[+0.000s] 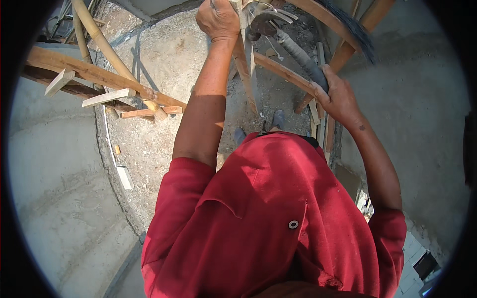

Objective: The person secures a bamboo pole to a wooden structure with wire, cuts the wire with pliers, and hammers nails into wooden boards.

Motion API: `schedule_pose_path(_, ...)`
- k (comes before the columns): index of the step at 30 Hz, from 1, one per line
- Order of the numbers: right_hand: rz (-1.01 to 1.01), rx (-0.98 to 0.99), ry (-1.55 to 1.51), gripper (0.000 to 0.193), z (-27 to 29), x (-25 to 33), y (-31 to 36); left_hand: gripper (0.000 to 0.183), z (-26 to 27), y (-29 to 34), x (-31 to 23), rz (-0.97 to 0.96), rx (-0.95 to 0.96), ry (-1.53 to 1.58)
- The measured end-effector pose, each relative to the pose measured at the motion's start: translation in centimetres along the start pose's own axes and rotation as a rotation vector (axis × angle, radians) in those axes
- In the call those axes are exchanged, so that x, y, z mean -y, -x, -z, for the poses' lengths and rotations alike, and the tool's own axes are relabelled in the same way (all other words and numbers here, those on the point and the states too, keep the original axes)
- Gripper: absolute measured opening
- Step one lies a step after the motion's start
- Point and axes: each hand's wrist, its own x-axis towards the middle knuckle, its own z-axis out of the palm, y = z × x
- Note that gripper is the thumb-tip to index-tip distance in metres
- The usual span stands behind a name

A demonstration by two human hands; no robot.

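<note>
Hammer lies ahead of me and a little right, in my right hand, which is wrapped around the lower end of its grey handle. Its long axis slants away from that hand, forward and to the left, so the head points toward my left hand. That left hand is the nearer one to the head, with a narrow timber running between them. Head and timber overlap from where I look; whether they touch, I cannot tell. My left fingers are curled just beside the timber's far end, partly lost at the upper edge of view, so I can't say whether they hold it or something small.

Below the handle, a brown board slopes down to the right. A dark bristly bundle hangs beyond my right hand, and a bamboo pole leans well off to my left.

For containers, I can make out none for certain: a dark object low on my right is too small to identify, and its contents, if any, don't show.
</note>
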Motion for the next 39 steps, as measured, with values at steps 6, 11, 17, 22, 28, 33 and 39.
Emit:
schedule_pose_path(6,-0.285,0.051,-0.604,0.038,-16.0,-4.6,8.6,0.043,2.5,11.9,14.6,0.128,0.262,-0.570)
schedule_pose_path(11,-0.314,-0.205,-0.343,0.034,-9.9,-8.6,12.0,0.036,6.2,2.9,3.7,0.480,0.193,0.135)
schedule_pose_path(17,-0.491,-0.264,0.105,0.035,-8.9,-16.1,15.2,0.051,8.8,-0.2,-1.4,0.547,0.162,0.453)
schedule_pose_path(22,-0.842,-0.376,-0.078,0.039,-10.4,-17.8,17.7,0.052,9.6,0.1,-3.8,0.555,0.344,0.722)
schedule_pose_path(28,-1.006,-0.789,0.092,0.041,-6.1,-18.2,18.6,0.055,12.0,0.1,-7.5,0.650,0.546,0.957)
schedule_pose_path(33,-0.850,-0.988,-0.365,0.045,-1.2,-11.8,20.2,0.059,13.8,0.6,-7.3,0.672,0.633,1.019)
schedule_pose_path(39,-0.470,-0.942,-1.384,0.036,-2.0,-0.8,18.3,0.062,15.2,1.1,-10.0,0.573,0.675,1.055)
